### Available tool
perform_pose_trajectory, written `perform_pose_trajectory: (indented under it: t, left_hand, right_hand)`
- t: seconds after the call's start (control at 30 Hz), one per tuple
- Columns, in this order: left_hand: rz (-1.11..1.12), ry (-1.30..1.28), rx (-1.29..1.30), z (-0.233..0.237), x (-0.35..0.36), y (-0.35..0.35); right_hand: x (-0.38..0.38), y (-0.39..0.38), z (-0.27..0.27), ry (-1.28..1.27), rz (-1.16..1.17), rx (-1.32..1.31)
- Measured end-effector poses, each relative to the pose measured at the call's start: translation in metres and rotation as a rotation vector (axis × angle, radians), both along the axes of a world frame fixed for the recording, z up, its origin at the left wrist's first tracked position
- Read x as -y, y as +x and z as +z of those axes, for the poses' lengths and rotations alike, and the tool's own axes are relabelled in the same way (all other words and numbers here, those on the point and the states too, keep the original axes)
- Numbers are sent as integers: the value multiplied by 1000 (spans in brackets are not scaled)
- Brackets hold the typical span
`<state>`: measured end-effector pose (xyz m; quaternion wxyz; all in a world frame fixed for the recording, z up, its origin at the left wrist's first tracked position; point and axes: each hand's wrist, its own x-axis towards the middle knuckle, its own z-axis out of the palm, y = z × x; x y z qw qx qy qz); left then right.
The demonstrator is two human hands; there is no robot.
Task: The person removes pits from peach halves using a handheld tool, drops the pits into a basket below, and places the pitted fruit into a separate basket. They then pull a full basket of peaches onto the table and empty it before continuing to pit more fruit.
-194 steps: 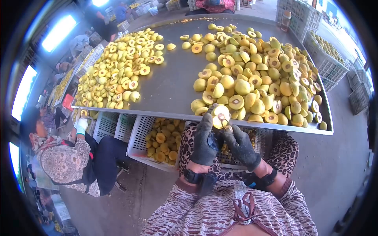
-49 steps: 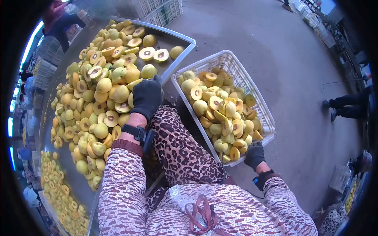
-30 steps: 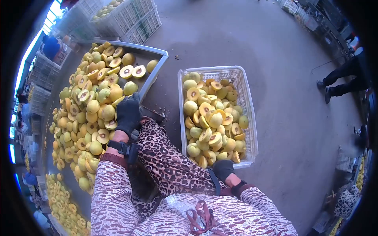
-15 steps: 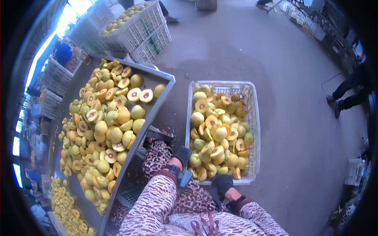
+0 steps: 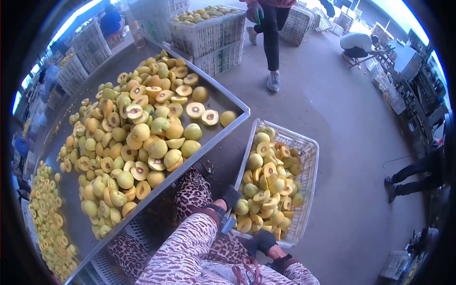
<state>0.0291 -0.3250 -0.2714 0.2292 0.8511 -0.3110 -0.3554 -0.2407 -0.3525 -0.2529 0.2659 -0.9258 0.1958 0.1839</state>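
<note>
My left hand (image 5: 231, 196), in a dark glove, grips the left rim of a white plastic crate (image 5: 309, 190) near its close corner. My right hand (image 5: 265, 241), also dark-gloved, is closed at the crate's near rim; its fingertips are hidden. Halved and whole yellow fruit (image 5: 270, 183) fills much of the crate. Both wrists carry dark straps, and a blue-grey piece hangs by the left one. To the left, a metal-edged table (image 5: 223, 95) holds a large heap of similar fruit (image 5: 137, 137).
Stacked crates of fruit (image 5: 209, 38) stand beyond the table. A person (image 5: 273, 42) in dark trousers is on the floor past them. Another person (image 5: 356, 45) crouches farther back. Dark-clothed legs (image 5: 413, 183) and machinery (image 5: 415, 102) are at the right.
The view has swung toward the left and up, so table and crate appear shifted right. A walking person now shows at the top. Both hands remain at the crate.
</note>
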Motion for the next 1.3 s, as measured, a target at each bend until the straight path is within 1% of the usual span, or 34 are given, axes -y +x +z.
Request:
perform_pose_trajectory:
  t: [0.03, 0.07, 0.1, 0.13, 0.17, 0.23, 0.27, 0.3, 0.33, 0.4, 0.43, 0.47, 0.5, 0.53, 0.57, 0.6, 0.63, 0.73, 0.8, 0.83, 0.9, 0.93, 1.03, 1.13, 1.2, 1.23, 1.27, 1.3]
  left_hand:
    - [147, -90, -100, 4, -2, -5]
    - [153, -136, -114, 7, -1, -7]
    - [160, -103, -104, 21, 1, -12]
    - [179, -121, -189, 24, 3, -13]
    - [157, -90, -193, 23, 6, -14]
    - [140, -74, -196, 11, 10, -18]
    - [137, -51, -124, -3, 13, -24]
    - [138, -32, -49, -13, 17, -28]
    - [148, -52, -41, -16, 16, -26]
    - [-301, -10, 206, -21, 15, -21]
    - [-295, -21, 213, -50, 20, -22]
    - [-276, 25, 179, -79, 27, -22]
    - [-261, 70, 143, -99, 32, -23]
    - [-260, 65, 138, -79, 30, -25]
    - [-132, 38, 35, -34, 27, -22]
    - [-3, 8, -71, 2, 25, -22]
    - [3, -3, -70, 16, 24, -23]
    - [44, 2, -83, 43, 21, -18]
    - [16, -75, -114, 57, 16, -18]
    - [23, -76, -115, 64, 14, -18]
    - [-4, -160, -145, 78, 12, -13]
    - [5, -165, -132, 82, 13, -9]
    - [-65, -168, -82, 97, 12, -8]
    - [-88, -189, -77, 118, 17, -11]
    - [-140, -427, 54, 133, 17, -8]
    - [-153, -501, 94, 147, 20, -9]
    - [-140, -506, 96, 160, 23, -10]
    - [-160, -546, 98, 180, 23, -7]
  right_hand:
    - [6, 2, 14, 40, -24, -85]
    - [10, -2, 17, 47, -36, -71]
    - [14, 0, 36, 42, -48, -108]
    - [18, 2, 52, 29, -51, -133]
    - [20, 0, 55, 26, -55, -145]
    - [27, -1, 62, 38, -42, -154]
    - [29, -2, 58, 22, -34, -151]
    - [28, -5, 48, -15, 4, -233]
    - [26, -4, 45, -53, 41, -314]
    - [28, -3, 40, -86, 41, -313]
    - [28, -5, 38, -81, 52, -295]
    - [27, -8, 34, -69, 63, -283]
    - [26, -3, 48, -64, 17, -291]
    - [27, -5, 49, -68, 18, -296]
    - [30, -5, 48, -83, 23, -291]
    - [33, -6, 50, -102, 30, -286]
    - [34, -7, 55, -113, 35, -285]
    - [39, -7, 68, -178, 61, -261]
    - [42, -11, 74, -165, 19, -137]
    - [42, -12, 77, -166, 26, -137]
    - [42, -11, 81, -146, 31, -151]
    - [41, -8, 81, -151, 41, -138]
    - [27, -7, 89, -96, 11, -119]
    - [22, -14, 107, -149, 12, -76]
    - [27, -15, 107, -195, -20, -10]
    - [27, -10, 135, -238, -26, -101]
    - [30, -11, 149, -245, -14, -101]
    - [34, -15, 157, -307, -25, 51]
